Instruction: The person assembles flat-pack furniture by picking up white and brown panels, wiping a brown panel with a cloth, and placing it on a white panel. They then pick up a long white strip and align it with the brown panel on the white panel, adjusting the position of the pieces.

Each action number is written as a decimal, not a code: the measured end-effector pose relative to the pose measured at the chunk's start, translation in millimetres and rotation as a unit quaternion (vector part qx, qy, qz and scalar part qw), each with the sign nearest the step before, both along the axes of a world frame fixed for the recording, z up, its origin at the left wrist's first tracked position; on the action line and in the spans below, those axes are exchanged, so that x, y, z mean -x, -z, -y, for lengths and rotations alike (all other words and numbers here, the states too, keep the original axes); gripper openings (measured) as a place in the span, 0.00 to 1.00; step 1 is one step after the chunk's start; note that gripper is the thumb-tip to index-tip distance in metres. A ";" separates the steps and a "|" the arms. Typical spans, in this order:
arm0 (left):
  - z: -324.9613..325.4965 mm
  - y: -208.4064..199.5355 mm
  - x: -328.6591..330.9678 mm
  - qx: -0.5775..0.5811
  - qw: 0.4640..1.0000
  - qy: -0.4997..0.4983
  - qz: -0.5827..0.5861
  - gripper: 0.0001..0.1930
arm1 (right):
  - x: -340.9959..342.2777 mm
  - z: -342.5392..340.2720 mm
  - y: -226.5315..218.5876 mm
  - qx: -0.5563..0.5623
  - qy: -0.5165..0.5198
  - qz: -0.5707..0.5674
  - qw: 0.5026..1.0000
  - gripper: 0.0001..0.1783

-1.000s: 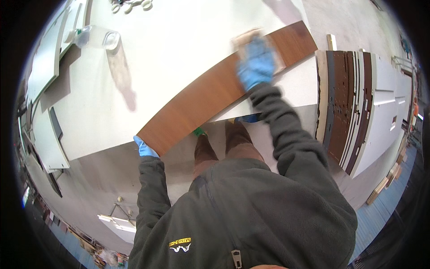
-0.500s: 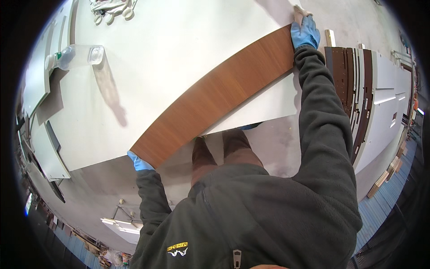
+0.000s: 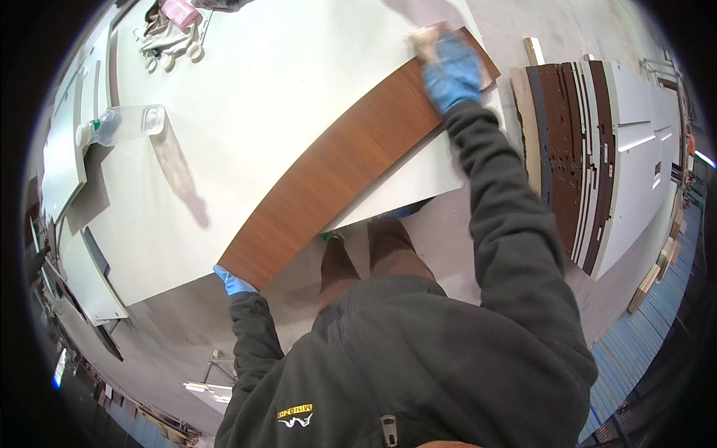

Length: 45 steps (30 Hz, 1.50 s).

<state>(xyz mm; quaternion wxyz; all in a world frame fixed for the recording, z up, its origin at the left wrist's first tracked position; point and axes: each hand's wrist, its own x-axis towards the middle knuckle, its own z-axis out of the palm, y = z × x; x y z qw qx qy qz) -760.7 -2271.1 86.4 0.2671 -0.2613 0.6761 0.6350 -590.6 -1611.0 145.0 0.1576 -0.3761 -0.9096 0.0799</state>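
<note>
A long curved brown wood-grain panel [image 3: 336, 168] lies slantwise on a white board [image 3: 246, 112], its near-left end at the board's front edge. My left hand [image 3: 234, 281], in a blue glove, is closed on that end, with part of its fingers hidden. My right hand [image 3: 454, 75], also gloved in blue, presses a pale cloth [image 3: 427, 41] onto the panel near its far-right end. Hand and cloth are smeared by motion, but the hand is closed over the cloth.
A clear plastic bottle [image 3: 131, 122] lies at the left. Farther back sit crumpled rags [image 3: 160, 33] and a pink item [image 3: 179, 12]. Stacked brown and white panels [image 3: 590, 164] stand at right. More white panels [image 3: 63, 157] are at the left edge.
My right hand has moved left with the cloth, from the panel's far-right end inward along its surface. The left hand keeps its hold. The view has shifted slightly.
</note>
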 end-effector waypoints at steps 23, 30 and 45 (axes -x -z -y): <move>-7.5 -7.7 1.8 0.002 0.999 -0.011 0.033 0.48 | -40.8 45.1 11.6 -0.204 0.068 0.028 0.976 0.32; 6.9 -0.3 6.7 -0.114 0.990 -0.012 0.079 0.44 | -49.7 66.1 2.6 -0.044 -0.037 0.234 0.970 0.40; 12.2 -11.0 5.4 -0.191 0.980 -0.023 0.061 0.46 | 122.3 483.2 -32.0 0.094 -0.502 0.099 0.854 0.40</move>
